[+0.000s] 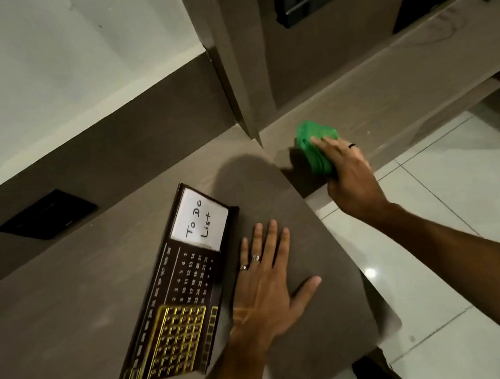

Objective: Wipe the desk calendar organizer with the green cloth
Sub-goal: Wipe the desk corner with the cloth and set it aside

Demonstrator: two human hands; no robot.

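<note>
1. Our right hand (346, 172) clasps the folded green cloth (315, 147), soft and light, far right.
2. Our left hand (265, 284) lies flat, released, on the desk (68, 303).
3. Just left, the calendar organizer (182, 290) looks stiff and light; we would steady its edge.

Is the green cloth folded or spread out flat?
Folded. The green cloth sits as a compact, thick bundle on the lower brown ledge, with the right hand gripping its near side.
</note>
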